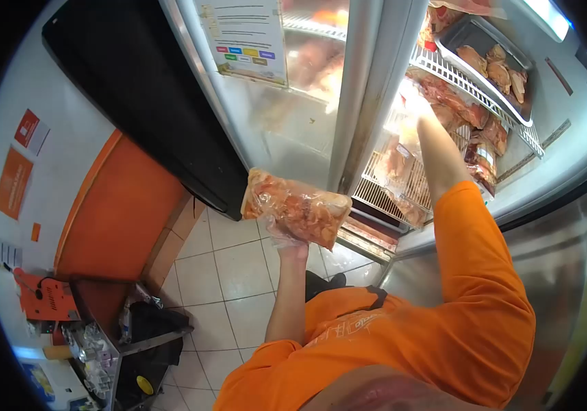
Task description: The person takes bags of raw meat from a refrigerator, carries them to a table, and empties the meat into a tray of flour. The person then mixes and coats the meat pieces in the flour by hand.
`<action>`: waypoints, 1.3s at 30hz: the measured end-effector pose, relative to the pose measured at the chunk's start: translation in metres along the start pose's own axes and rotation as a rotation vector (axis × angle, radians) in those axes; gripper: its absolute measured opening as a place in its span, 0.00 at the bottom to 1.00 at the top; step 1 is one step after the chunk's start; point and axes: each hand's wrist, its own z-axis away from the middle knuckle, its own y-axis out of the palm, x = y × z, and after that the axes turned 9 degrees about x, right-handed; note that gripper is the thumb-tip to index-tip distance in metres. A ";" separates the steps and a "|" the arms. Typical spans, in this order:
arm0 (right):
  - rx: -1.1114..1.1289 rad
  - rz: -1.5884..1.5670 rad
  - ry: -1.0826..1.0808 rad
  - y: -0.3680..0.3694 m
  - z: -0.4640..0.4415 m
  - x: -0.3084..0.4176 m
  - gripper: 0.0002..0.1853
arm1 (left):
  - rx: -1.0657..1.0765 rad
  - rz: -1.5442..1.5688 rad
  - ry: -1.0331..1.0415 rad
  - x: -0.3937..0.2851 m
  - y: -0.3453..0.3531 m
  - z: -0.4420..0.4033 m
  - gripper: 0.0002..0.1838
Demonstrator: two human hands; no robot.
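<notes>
My left hand (289,241) is closed under a clear plastic bag of raw meat pieces (299,205), holding it up in front of the refrigerator's glass door. Loose clear plastic covers part of the fingers. My right hand (413,99) reaches into the open refrigerator between the wire shelves; glare washes it out, so its fingers cannot be made out. Near it lie packs of raw meat (451,99) beneath the upper wire shelf (468,85). Another bagged piece of meat (395,163) lies on the lower wire rack (413,186).
A metal tray (461,38) with several meat pieces sits on the upper shelf. The door frame (369,89) stands between my arms. A paper notice (244,41) hangs on the glass. At lower left is a metal stand (153,340) with bags over a tiled floor (242,270).
</notes>
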 end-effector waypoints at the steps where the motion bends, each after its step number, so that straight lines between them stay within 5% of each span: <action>1: 0.006 -0.164 0.032 -0.001 0.002 0.005 0.20 | 0.000 -0.001 0.001 -0.006 -0.009 -0.001 0.42; 6: -0.042 -0.547 0.062 -0.034 0.031 0.017 0.20 | -0.013 0.027 0.048 -0.023 -0.020 -0.005 0.39; 10: 0.548 -0.602 -0.742 -0.051 0.097 -0.018 0.18 | 0.003 0.002 0.014 -0.035 -0.009 -0.012 0.38; 13: 0.348 -0.643 -0.674 -0.046 0.167 -0.040 0.20 | 0.001 -0.031 -0.024 -0.041 0.000 -0.016 0.36; 15: 0.441 -0.918 -0.567 -0.066 0.163 -0.077 0.24 | -0.039 0.027 -0.082 -0.042 -0.003 -0.019 0.36; 21: 0.300 -1.122 -0.689 -0.040 0.225 -0.117 0.25 | -0.019 0.007 -0.131 -0.060 -0.007 -0.023 0.42; 25: 0.374 -1.213 -0.812 -0.023 0.214 -0.156 0.33 | 0.035 0.037 -0.117 -0.070 -0.019 -0.024 0.41; 27: 0.592 -1.299 -1.075 -0.013 0.221 -0.160 0.39 | 0.028 -0.008 -0.102 -0.066 -0.021 -0.021 0.40; 29: 0.551 -1.351 -1.026 -0.031 0.196 -0.185 0.44 | 0.081 -0.010 -0.135 -0.065 -0.023 -0.022 0.41; 31: 0.919 -1.871 -0.696 -0.038 0.193 -0.198 0.44 | 0.016 -0.078 -0.143 -0.073 -0.023 -0.030 0.42; 32: 0.612 -1.463 -0.886 -0.036 0.192 -0.211 0.40 | -0.056 -0.130 -0.140 -0.075 -0.028 -0.028 0.42; 35: 0.235 -1.302 -0.950 -0.020 0.230 -0.216 0.36 | 0.013 -0.136 -0.171 -0.082 -0.046 -0.029 0.42; 36: 0.259 -1.476 -0.838 -0.010 0.236 -0.219 0.32 | 0.036 -0.097 -0.167 -0.088 -0.056 -0.032 0.41; 39: 0.257 -1.255 -0.852 0.002 0.225 -0.254 0.27 | -0.011 -0.025 -0.171 -0.091 -0.059 -0.033 0.41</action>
